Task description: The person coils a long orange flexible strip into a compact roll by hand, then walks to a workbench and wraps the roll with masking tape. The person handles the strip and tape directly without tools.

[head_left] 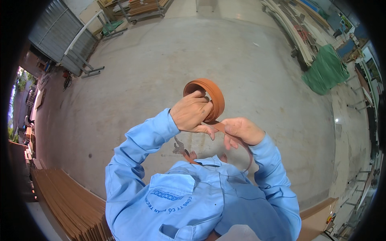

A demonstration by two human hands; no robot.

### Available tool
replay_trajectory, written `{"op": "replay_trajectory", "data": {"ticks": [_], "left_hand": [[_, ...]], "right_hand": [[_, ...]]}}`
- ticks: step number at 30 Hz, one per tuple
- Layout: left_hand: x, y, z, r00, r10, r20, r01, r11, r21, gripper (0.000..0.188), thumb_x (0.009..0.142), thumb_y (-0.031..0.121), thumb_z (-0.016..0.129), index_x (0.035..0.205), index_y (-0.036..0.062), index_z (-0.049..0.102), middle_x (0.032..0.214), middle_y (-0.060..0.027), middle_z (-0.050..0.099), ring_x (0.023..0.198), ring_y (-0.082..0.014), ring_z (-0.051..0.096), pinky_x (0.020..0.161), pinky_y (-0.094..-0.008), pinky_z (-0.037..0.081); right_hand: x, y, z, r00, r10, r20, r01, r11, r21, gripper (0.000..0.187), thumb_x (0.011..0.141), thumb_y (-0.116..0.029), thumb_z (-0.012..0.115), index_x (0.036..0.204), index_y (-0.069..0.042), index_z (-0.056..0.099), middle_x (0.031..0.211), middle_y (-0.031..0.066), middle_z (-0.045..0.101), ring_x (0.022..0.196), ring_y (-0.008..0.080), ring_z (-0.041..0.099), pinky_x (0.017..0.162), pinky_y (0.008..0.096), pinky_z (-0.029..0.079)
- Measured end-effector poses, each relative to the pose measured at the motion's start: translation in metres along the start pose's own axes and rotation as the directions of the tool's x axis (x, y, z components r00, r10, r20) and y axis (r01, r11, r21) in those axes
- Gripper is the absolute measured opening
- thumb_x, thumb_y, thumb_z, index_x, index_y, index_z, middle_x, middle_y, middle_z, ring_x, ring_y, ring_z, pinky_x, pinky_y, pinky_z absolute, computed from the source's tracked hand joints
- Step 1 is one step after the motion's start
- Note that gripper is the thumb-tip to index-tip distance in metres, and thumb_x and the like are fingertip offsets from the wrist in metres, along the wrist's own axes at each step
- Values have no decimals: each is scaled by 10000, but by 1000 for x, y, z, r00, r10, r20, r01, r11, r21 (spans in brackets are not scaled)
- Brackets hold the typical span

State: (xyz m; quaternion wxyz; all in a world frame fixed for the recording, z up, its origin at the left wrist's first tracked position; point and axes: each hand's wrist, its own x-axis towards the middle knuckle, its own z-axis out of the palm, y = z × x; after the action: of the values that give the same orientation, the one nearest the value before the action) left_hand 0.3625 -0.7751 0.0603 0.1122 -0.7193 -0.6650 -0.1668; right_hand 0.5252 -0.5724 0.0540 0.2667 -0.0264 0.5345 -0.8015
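A coil of orange-brown flat strip (217, 98), wound in several layers, is held up in front of my chest. My left hand (193, 113) grips it, with fingers reaching inside the ring. From the coil's lower side a loose length of the strip (244, 148) runs out through my right hand (243, 131), then curves down beside my light blue jacket. My right thumb and fingers pinch this strip close to the coil. Another piece of orange-brown strip (189, 157) shows lower down by the jacket's hem; whether it joins the loose length is hidden.
Stacked brown boards (68, 201) stand at the lower left, and a board edge (319, 213) at the lower right. A green cover (326, 70) drapes by a long loaded rack (289, 30) at the right. Metal frames (86, 60) stand far left; a wheeled cart (146, 12) is behind.
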Motion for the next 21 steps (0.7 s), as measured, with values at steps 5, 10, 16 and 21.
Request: {"op": "replay_trajectory", "data": {"ticks": [5, 10, 16, 21], "left_hand": [[-5, -3, -6, 997, -61, 55, 57, 996, 67, 713, 743, 684, 706, 924, 13, 544, 682, -79, 619, 705, -259, 603, 798, -347, 433], [-10, -8, 3, 971, -217, 104, 208, 974, 91, 623, 714, 462, 856, 980, -5, 541, 667, -92, 640, 710, -262, 632, 824, -335, 433], [-3, -9, 12, 930, -367, 29, 352, 910, 219, 377, 764, 249, 796, 923, 8, 555, 584, -97, 609, 649, -270, 634, 825, -337, 435], [10, 7, 37, 992, -128, -21, 130, 973, 192, 227, 799, 171, 710, 877, 31, 550, 687, -91, 644, 715, -233, 642, 817, -335, 450]], "right_hand": [[-6, -11, 2, 979, -115, -169, 7, 846, -534, 533, 943, -218, 711, 1380, -17, 483, 892, 138, 711, 696, 255, 667, 637, 346, 524], [-10, -9, 5, 950, -304, -72, 8, 253, -967, 617, 854, -213, 772, 1353, -42, 452, 956, 232, 690, 844, 462, 668, 737, 480, 543], [10, -14, -29, 798, -600, 51, -11, -99, -995, 828, 866, -299, 772, 1518, -34, 335, 1055, 218, 715, 999, 416, 690, 844, 438, 547], [58, -11, -34, 748, -589, -305, 157, 603, -782, 622, 952, -361, 709, 1389, 40, 521, 1117, 172, 727, 1021, 262, 689, 879, 362, 539]]}}
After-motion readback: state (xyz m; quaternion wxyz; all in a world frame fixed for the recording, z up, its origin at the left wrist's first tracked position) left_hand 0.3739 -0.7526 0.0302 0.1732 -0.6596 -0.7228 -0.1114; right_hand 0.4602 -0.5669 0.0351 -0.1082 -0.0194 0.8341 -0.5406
